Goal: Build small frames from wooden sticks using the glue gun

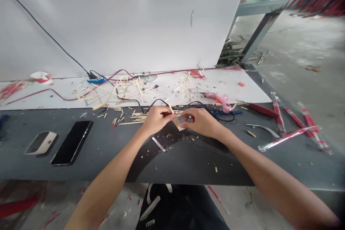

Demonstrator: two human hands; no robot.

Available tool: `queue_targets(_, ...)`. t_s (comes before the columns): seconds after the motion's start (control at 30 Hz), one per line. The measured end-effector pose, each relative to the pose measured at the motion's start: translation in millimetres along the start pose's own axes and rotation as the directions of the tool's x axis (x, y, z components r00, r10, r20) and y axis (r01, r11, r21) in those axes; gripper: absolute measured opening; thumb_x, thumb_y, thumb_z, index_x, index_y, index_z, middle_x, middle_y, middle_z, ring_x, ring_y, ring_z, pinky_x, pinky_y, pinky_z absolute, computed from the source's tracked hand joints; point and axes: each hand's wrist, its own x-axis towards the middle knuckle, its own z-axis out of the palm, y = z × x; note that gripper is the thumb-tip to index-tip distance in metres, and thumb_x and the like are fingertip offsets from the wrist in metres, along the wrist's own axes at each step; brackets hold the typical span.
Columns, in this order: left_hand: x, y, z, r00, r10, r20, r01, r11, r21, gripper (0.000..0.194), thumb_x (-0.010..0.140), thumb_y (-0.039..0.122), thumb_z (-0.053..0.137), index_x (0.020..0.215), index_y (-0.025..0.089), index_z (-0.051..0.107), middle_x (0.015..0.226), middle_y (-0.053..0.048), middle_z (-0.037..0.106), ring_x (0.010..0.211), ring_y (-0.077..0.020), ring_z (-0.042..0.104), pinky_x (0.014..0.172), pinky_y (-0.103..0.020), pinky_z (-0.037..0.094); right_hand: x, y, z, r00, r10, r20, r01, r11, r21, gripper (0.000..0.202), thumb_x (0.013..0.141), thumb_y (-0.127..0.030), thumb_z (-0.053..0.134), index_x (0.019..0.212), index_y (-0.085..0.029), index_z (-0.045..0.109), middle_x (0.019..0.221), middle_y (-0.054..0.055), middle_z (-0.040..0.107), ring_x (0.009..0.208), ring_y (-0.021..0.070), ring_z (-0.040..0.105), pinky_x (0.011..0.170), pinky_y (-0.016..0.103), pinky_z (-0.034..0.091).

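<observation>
My left hand (159,118) is closed on a small row of thin wooden sticks (177,123), pinched between thumb and fingers and slanting down to the right. One stick pokes up above the thumb. Facing it, my right hand (198,120) has its fingers curved and apart, with the tips at the lower right edge of these sticks. Whether they press on them I cannot tell. Behind my left hand, more loose sticks (134,119) lie on the dark tabletop (107,165).
Stick frames (125,88) and a small stick stand (185,83) occupy the white board. A pink glue gun (219,100), red-handled tool (262,110) and red-wrapped packets (291,138) lie rightward. Leftward are a phone (71,143) and a white device (41,143). Cords cross behind my hands.
</observation>
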Motion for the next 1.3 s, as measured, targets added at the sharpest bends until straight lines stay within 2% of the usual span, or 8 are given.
queue_targets(0.23, -4, 3, -0.9, 0.987, 0.066, -0.147, -0.080, 0.992, -0.095, 0.023, 0.086, 0.041, 0.074, 0.089, 0.019, 0.079, 0.093, -0.008, 0.079, 0.081, -0.0194, 0.072, 0.071, -0.029, 0.055, -2, -9, 9, 0.969, 0.146, 0.201, -0.214, 0.900, 0.380, 0.021, 0.086, -0.037, 0.063, 0.083, -0.019, 0.074, 0.075, 0.003, 0.072, 0.051, 0.0122, 0.058, 0.048, 0.025, 0.041)
queue_targets(0.33, -5, 5, -0.5, 0.979, 0.093, -0.179, -0.107, 0.992, -0.071, 0.025, 0.087, 0.043, 0.073, 0.089, 0.019, 0.078, 0.090, -0.007, 0.078, 0.077, -0.0184, 0.070, 0.071, -0.029, 0.054, -2, -10, 13, 0.968, 0.147, 0.203, -0.227, 0.858, 0.460, 0.020, 0.084, -0.035, 0.065, 0.081, -0.018, 0.074, 0.075, 0.004, 0.073, 0.052, 0.0122, 0.059, 0.045, 0.023, 0.042)
queue_targets(0.5, -4, 4, -1.1, 0.969, 0.091, -0.229, -0.108, 0.992, -0.064, 0.027, 0.087, 0.045, 0.072, 0.083, 0.018, 0.077, 0.089, -0.006, 0.077, 0.079, -0.0182, 0.068, 0.070, -0.028, 0.051, -1, -8, 20, 0.967, 0.193, 0.166, -0.249, 0.854, 0.457, 0.016, 0.082, -0.030, 0.065, 0.075, -0.017, 0.071, 0.067, 0.003, 0.070, 0.050, 0.0112, 0.058, 0.044, 0.022, 0.044)
queue_targets(0.77, -1, 2, 2.1, 0.948, -0.082, -0.307, 0.019, 0.979, -0.203, 0.032, 0.083, 0.049, 0.075, 0.081, 0.017, 0.075, 0.082, -0.005, 0.074, 0.070, -0.0159, 0.062, 0.065, -0.027, 0.047, -6, -23, 7, 0.974, 0.207, 0.089, -0.226, 0.904, 0.363, 0.014, 0.081, -0.025, 0.063, 0.071, -0.017, 0.068, 0.057, 0.003, 0.067, 0.042, 0.0109, 0.058, 0.040, 0.021, 0.043)
queue_targets(0.87, 4, -6, -3.2, 0.916, -0.114, -0.385, -0.012, 0.951, -0.310, 0.031, 0.081, 0.048, 0.077, 0.078, 0.017, 0.073, 0.076, -0.004, 0.071, 0.069, -0.0152, 0.061, 0.067, -0.027, 0.047, -8, -25, 2, 0.976, 0.199, 0.093, -0.219, 0.912, 0.346, 0.014, 0.080, -0.024, 0.063, 0.070, -0.016, 0.068, 0.054, 0.002, 0.065, 0.040, 0.0106, 0.056, 0.039, 0.020, 0.042)
queue_targets(1.0, 13, -21, -22.1, 0.823, -0.148, -0.548, -0.116, 0.901, -0.417, 0.030, 0.079, 0.045, 0.080, 0.075, 0.016, 0.070, 0.067, -0.002, 0.064, 0.062, -0.0112, 0.054, 0.060, -0.024, 0.041, -10, -22, -1, 0.977, 0.173, 0.124, -0.205, 0.919, 0.335, 0.013, 0.080, -0.023, 0.064, 0.070, -0.017, 0.068, 0.055, 0.001, 0.065, 0.042, 0.0105, 0.056, 0.041, 0.022, 0.044)
queue_targets(1.07, 15, -24, -28.3, 0.802, -0.158, -0.577, -0.132, 0.894, -0.428, 0.031, 0.078, 0.044, 0.081, 0.074, 0.016, 0.069, 0.065, -0.001, 0.061, 0.061, -0.0104, 0.052, 0.058, -0.024, 0.039, -10, -21, 0, 0.979, 0.153, 0.132, -0.190, 0.916, 0.354, 0.014, 0.081, -0.026, 0.064, 0.071, -0.017, 0.068, 0.058, 0.001, 0.066, 0.044, 0.0107, 0.057, 0.042, 0.022, 0.045)
queue_targets(1.3, 6, -6, -12.4, 0.880, -0.113, -0.461, -0.089, 0.915, -0.394, 0.037, 0.082, 0.047, 0.077, 0.066, 0.018, 0.060, 0.063, 0.000, 0.058, 0.061, -0.0114, 0.051, 0.060, -0.026, 0.041, -7, -14, 9, 0.989, 0.131, 0.067, -0.147, 0.908, 0.393, 0.012, 0.086, -0.029, 0.061, 0.080, -0.019, 0.063, 0.064, 0.002, 0.068, 0.054, 0.0148, 0.064, 0.050, 0.026, 0.048)
